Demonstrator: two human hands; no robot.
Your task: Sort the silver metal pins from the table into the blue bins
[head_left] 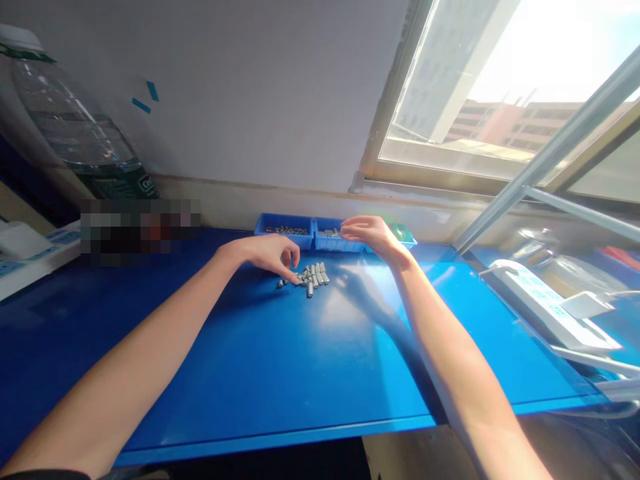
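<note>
A small heap of several grey cylindrical parts point(313, 276) lies on the blue table point(280, 360). My left hand point(273, 255) rests on the table at the heap's left edge, its fingertips pinching down on one of the parts there. My right hand point(369, 235) hovers over the middle blue tray point(332, 237), fingers curled toward the small grey parts inside; whether it holds one is too small to tell. To its left stands another blue tray point(285, 231) with small metal pieces.
A green-bottomed tray point(403, 234) sits behind my right hand. A large water bottle point(75, 127) stands at the far left by the wall. A white power strip point(545, 307) lies at the right under a clear cover. A window fills the upper right.
</note>
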